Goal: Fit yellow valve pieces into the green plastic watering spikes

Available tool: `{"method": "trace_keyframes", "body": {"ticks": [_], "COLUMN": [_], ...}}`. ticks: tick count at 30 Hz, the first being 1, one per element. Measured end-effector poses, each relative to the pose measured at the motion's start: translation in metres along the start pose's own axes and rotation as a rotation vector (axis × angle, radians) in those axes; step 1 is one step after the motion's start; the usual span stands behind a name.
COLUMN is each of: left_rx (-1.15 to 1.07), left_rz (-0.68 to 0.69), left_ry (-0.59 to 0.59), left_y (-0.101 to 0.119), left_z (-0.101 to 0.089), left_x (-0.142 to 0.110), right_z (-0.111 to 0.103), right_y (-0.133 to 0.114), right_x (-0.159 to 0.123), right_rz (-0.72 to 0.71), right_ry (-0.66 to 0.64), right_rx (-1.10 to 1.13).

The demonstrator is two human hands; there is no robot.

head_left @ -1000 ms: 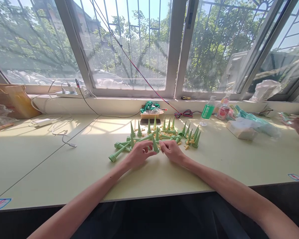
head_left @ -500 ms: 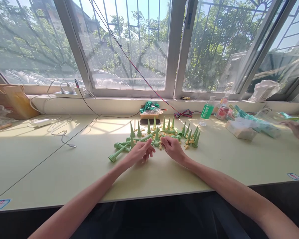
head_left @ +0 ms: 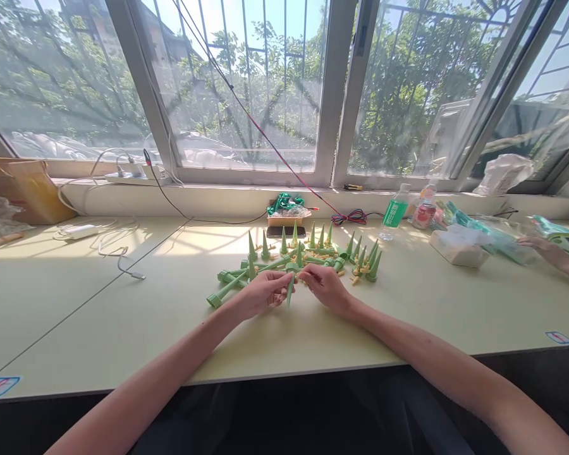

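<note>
Green spike (head_left: pixel 290 292) points down, upright green cones (head_left: pixel 299 254) behind.

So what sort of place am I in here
Likely a workroom: many green spikes stand or lie on a long table by barred windows, with a power strip close by.

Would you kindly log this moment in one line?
left hand: holding green spike | right hand: close beside it, contents unclear | beyond: more green spikes, yellow pieces
</note>
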State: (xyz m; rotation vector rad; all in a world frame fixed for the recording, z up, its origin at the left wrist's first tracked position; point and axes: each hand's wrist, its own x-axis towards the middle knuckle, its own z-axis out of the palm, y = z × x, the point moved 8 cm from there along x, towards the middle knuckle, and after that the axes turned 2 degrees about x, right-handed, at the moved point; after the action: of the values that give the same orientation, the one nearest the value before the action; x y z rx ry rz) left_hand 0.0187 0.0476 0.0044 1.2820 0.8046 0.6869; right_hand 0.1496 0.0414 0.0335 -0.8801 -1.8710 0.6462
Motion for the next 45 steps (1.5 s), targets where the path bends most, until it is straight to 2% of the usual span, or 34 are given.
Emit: {"method": "trace_keyframes", "body": {"ticks": [7, 11, 19, 26, 34, 41, 45], "left_rx": [-0.035, -0.044, -0.053, 0.089, 0.442, 0.553, 0.594], "left_rz": [0.001, -0.026, -0.097, 0.063, 0.356, 0.411, 0.521], "left_ry": [-0.010, -0.031, -0.040, -0.070, 0.044, 0.132, 0.179], "left_y": [0.001, 0.000, -0.008, 0.002, 0.025, 0.028, 0.037], "left_z": [0.001, 0.004, 0.004, 0.004, 0.005, 0.000, 0.002], "left_x": [-0.001, -0.001, -0.001, -0.003, -0.009, -0.010, -0.013], "right_z": [-0.001, 0.000, 0.000, 0.004, 0.004, 0.003, 0.002], "right_y": [-0.008, -0.010, -0.013, -0.015, -0.009, -0.008, -0.007], "right_x": [0.000, 0.000, -0.002, -0.004, -0.005, -0.004, -0.004], "right_rz": [-0.112, -0.169, -0.193, -0.200, -0.154, -0.133, -0.110], "right_ry": [-0.007, -0.017, -0.013, -0.046, -0.018, 0.004, 0.016], "right_rx": [-0.158, -0.171, -0.141, -0.138, -0.129, -0.093, -0.031]}}
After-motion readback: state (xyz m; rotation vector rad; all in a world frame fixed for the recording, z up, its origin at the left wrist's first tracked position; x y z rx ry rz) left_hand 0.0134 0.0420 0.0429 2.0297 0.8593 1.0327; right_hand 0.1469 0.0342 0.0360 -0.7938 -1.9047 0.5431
